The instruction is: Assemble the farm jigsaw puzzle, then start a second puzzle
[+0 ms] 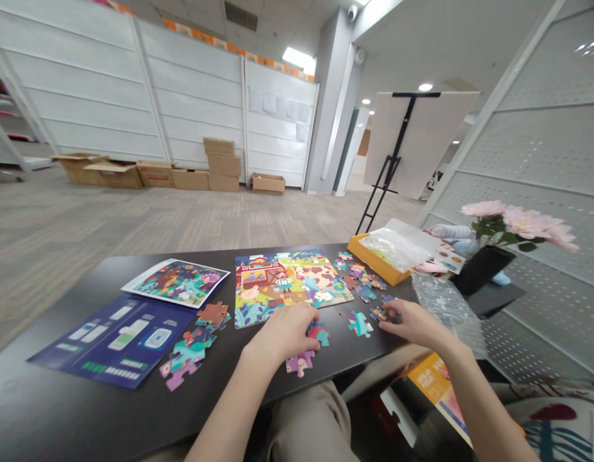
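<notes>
- the left hand (284, 330) lay palm down on the dark table (85, 385), its fingers curled together over loose puzzle pieces (318, 333) at the near edge of the half-built puzzle (282, 282); whether they actually gripped a piece could not be told, since the hand hid it.
- the right hand (412, 321) rested further right, fingertips pressed together on a small piece (381, 314), seemingly pinching it flat against the table so it could be slid or lifted.
- a teal piece (360, 324) lay between the two hands, touching neither.
- the built section sat square to the person in the middle of the table, likely so both hands could reach its near edge.
- more loose pieces (359, 279) were scattered just right of the built section, face up and within reach of the right hand.
- a joined cluster of pieces (188, 353) lay left of the left hand, well apart from the main picture.
- a printed picture sheet (176, 282) lay flat to the left, near the puzzle, probably for reference.
- an orange box (374, 260) with a plastic bag in it sat at the far right corner, out of the working space.
</notes>
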Available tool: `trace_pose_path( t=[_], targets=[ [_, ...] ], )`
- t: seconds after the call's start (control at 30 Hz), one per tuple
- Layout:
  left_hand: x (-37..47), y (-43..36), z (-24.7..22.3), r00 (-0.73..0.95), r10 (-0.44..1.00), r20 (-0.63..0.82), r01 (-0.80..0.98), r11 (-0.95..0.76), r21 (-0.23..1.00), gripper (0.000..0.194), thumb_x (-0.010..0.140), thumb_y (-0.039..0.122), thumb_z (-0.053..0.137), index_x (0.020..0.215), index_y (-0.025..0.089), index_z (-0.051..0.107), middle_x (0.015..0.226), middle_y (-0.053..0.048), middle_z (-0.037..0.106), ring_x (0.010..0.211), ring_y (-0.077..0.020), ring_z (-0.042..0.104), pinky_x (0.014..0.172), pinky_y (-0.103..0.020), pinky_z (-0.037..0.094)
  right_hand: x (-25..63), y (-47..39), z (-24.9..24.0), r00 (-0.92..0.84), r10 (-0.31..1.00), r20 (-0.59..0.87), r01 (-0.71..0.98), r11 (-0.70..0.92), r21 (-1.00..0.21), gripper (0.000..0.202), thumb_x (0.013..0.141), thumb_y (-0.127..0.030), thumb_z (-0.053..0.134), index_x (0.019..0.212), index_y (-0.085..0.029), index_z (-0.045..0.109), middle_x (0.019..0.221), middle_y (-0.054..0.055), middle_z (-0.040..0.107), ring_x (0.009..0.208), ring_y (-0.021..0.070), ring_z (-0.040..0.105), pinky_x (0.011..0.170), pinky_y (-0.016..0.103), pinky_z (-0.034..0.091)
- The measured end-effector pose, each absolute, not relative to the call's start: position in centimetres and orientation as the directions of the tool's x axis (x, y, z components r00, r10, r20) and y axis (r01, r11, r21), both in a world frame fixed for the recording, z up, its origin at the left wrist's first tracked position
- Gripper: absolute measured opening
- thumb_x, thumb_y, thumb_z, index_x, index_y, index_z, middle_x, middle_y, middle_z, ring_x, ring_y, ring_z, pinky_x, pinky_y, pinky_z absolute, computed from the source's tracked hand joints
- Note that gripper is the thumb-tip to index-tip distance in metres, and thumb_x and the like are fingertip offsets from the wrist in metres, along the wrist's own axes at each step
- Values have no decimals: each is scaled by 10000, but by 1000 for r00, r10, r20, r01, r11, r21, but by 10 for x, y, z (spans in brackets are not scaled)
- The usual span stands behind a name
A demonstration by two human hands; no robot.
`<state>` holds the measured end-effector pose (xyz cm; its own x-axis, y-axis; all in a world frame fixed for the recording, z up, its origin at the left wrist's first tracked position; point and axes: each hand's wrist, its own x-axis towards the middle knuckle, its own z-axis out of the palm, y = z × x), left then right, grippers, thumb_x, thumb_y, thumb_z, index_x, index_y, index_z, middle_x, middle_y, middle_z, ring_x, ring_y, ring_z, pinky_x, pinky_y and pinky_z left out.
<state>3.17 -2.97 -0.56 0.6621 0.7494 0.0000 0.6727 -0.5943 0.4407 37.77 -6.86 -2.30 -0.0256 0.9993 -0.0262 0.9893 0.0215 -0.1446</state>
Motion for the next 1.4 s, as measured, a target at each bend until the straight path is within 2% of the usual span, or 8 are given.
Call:
trace_pose_path(
  t=[0.23,0.47,0.73,0.87,0.93,1.1,1.27,1.4],
  targets=[
    [31,-30,-9,674,739,14,658,-609,443,272,745,356,774,988,247,718,967,-44,739,857,-246,687,654,-272,445,365,-36,-22,27,994,106,992,-13,-129,364,888,-506,596,1036,-196,717,1079,125,745,999,287,699,831,328,502],
    [31,-30,-6,675,738,-17,673,-605,426,302,755,377,775,1020,243,721,1012,-56,740,914,-259,692,692,-283,465,360,-17,-36,119,985,124,989,-108,-97,336,839,-523,654,962,-215,709,1001,111,766,944,299,720,726,320,502],
    [31,-29,-8,661,750,-3,669,-588,456,338,726,369,783,1039,253,731,990,-47,751,887,-252,694,676,-282,459,371,-13,-41,17,983,180,988,11,-152,400,748,-379,720,1095,-183,696,1052,125,725,949,266,688,806,321,513],
    [30,-28,-12,661,750,3,660,-583,474,343,727,371,779,1048,260,730,949,-35,747,842,-231,688,654,-270,442,374,-10,-34,-38,984,174,982,69,-178,347,712,-388,744,986,-180,697,976,97,712,888,249,670,783,321,502],
    [30,-27,-13,661,750,2,657,-581,481,346,730,379,775,1053,263,729,947,-31,744,838,-223,684,652,-265,438,374,-10,-31,-42,985,168,978,75,-193,261,740,-405,706,880,-186,686,910,82,711,842,244,663,744,319,488],
    [29,-26,-16,668,744,12,637,-579,508,350,723,365,780,1051,255,731,903,-20,738,799,-209,674,636,-262,423,369,-18,-21,-30,986,163,941,83,-329,270,836,-441,549,773,-203,660,729,42,691,655,201,619,648,305,452],
    [28,-24,-18,674,738,18,617,-577,536,355,721,359,784,1051,240,726,897,-27,729,802,-215,673,641,-267,431,363,-25,-8,-3,984,178,857,95,-507,379,830,-556,580,788,-188,661,590,-5,581,519,152,489,519,277,363],
    [29,-23,-17,645,758,97,591,-575,566,339,775,360,750,1085,227,711,1042,-58,719,880,-226,681,704,-282,478,346,-23,4,-93,980,174,720,187,-668,416,841,-592,632,835,-178,660,600,-24,536,512,122,434,491,257,322]
  ],
)
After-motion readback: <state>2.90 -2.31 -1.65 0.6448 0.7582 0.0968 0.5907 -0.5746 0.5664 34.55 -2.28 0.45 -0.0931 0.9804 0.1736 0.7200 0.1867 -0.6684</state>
